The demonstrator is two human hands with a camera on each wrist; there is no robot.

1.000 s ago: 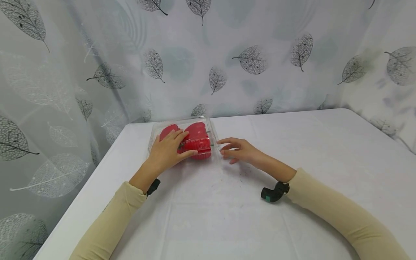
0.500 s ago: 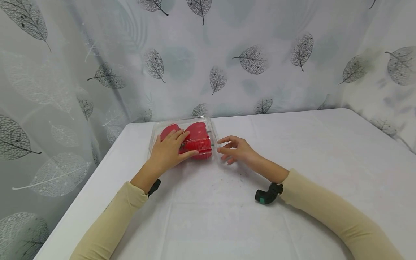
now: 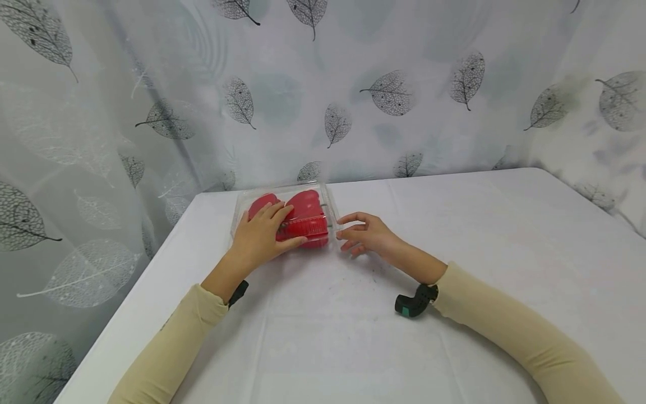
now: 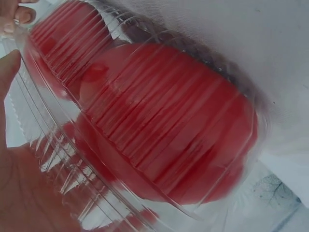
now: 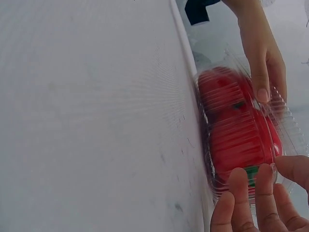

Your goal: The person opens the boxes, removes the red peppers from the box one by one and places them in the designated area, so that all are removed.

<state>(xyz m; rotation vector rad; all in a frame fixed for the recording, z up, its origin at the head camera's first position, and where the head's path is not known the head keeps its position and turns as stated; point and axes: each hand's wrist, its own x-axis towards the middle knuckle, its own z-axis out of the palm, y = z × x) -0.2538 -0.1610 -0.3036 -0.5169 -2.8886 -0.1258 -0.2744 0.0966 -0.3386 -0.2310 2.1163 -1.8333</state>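
Note:
A clear plastic clamshell box stands at the back left of the table, with ribbed sides. Inside are large, glossy red vegetables with green stems, like bell peppers. My left hand rests on top of the box, its fingers spread over the lid and its thumb along the front edge. At the right end my right hand pinches the box's rim lightly between thumb and fingertips, the remaining fingers loosely bent. In the left wrist view the red vegetables fill the box behind clear ribs. Whether the lid is fully closed cannot be told.
A white cloth covers the table. A leaf-patterned curtain hangs right behind the box and along the left side. Each wrist carries a black camera mount.
My right hand has moved slightly left to the box's right end, its thumb and finger drawing nearer the rim. The left hand and the box have stayed in place.

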